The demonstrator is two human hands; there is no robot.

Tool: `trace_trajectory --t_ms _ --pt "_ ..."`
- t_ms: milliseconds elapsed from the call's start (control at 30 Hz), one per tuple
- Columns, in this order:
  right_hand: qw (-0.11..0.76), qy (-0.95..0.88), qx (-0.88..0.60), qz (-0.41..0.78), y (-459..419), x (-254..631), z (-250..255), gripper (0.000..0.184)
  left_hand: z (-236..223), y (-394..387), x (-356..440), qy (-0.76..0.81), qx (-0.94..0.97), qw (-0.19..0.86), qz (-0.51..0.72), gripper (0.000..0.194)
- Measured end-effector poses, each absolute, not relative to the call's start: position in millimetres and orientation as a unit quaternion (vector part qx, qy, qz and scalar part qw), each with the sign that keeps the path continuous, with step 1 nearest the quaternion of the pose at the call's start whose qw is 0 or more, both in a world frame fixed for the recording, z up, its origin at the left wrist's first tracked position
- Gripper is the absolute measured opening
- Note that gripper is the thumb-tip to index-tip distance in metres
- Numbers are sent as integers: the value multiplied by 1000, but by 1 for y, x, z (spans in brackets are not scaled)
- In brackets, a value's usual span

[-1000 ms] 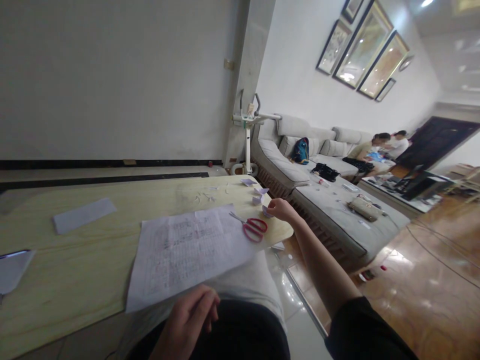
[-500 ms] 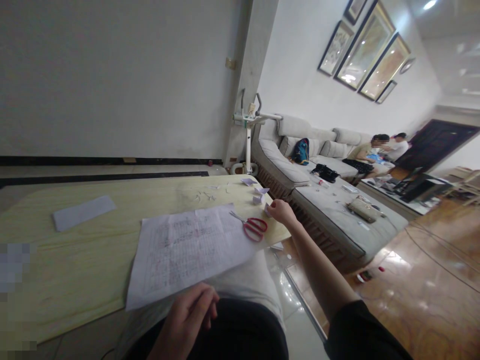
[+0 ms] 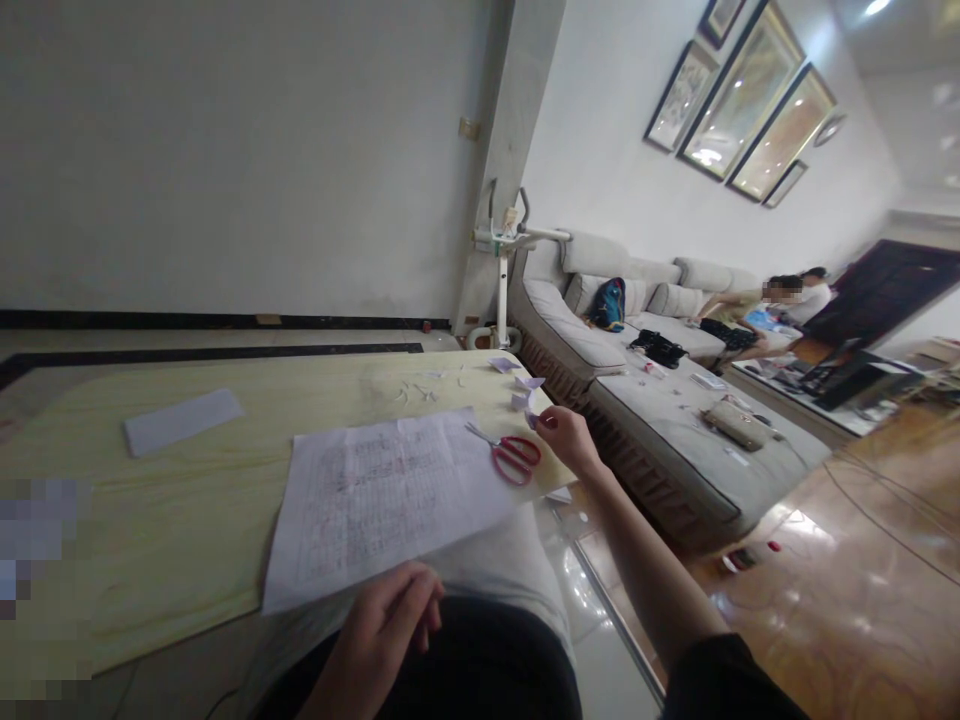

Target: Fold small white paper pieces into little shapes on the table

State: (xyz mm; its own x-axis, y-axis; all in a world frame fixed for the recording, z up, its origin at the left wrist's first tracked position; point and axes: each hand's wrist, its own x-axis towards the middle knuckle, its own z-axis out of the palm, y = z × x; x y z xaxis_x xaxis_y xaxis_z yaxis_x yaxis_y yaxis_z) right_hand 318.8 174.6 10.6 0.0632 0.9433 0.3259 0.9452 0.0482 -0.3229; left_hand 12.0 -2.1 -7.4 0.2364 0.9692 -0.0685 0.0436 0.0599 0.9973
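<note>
The right hand point(image 3: 566, 437) reaches out to the right end of the pale yellow wooden desk point(image 3: 180, 530). Its fingers pinch a small, pale purple folded paper point(image 3: 532, 421). I cannot tell if that paper touches the desk top. Three more folded papers, point(image 3: 503, 366) point(image 3: 529, 383) point(image 3: 523, 401), sit close by, from eleven to twelve o'clock of it.

The left hand point(image 3: 390, 630) is over the lap at six o'clock, with its fingers curled in and pressed together. Nothing shows in it. The big, thin white sheet with print point(image 3: 390, 500) lies between the two hands. Metal scissors with red handles point(image 3: 496, 443) lie partly on its right side, blades toward ten o'clock. Thin white scraps point(image 3: 426, 394) are just past its top edge.

The step in hand looks like placing or fixing the little paper. The next move calls for a soft grip, so nothing gets squashed or bumped.
</note>
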Motion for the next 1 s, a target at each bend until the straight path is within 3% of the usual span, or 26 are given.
trace_trajectory --t_ms 167,267,400,600,1000 --pt "386 -721 -575 33 126 285 22 8 -8 4 17 463 536 562 427 38" --pt "427 -765 -472 97 82 243 32 4 -11 8 23 463 516 555 460 41" --pt "437 -797 -393 138 38 197 39 9 -6 9 24 464 498 542 492 52" --pt "441 -792 -369 202 19 181 37 14 13 3 14 500 543 466 488 32" --pt "450 -743 -411 277 5 181 43 7 3 -4 16 458 565 436 530 25"
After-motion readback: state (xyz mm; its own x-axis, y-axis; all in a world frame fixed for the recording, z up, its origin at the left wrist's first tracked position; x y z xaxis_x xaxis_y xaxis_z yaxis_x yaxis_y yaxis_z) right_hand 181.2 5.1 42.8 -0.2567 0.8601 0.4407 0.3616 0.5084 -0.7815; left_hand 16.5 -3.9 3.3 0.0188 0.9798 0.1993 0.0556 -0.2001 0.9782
